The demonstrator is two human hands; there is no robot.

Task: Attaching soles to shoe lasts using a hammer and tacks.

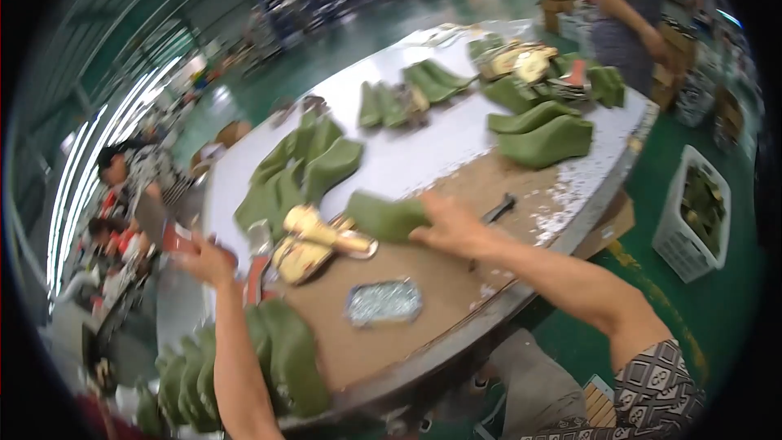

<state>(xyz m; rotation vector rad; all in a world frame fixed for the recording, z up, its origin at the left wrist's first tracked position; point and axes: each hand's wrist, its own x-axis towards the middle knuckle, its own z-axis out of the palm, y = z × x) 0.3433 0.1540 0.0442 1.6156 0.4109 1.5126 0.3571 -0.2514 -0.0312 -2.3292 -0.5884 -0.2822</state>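
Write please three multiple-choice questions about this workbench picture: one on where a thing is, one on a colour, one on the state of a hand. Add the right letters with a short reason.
1. Where does the small tray of silvery bits lie?
A. on the brown board, near the table's front edge
B. on the green floor
C. inside the white crate

2. What colour is the shoe last at the right hand?
A. red
B. olive green
C. white

3. What is the left hand doing?
A. resting flat and empty
B. gripping a tool with a red handle
C. holding a box

Key: 1 A, the tray sits on the brown board. 2 B, green like the other lasts. 3 B, its fingers close around the red handle.
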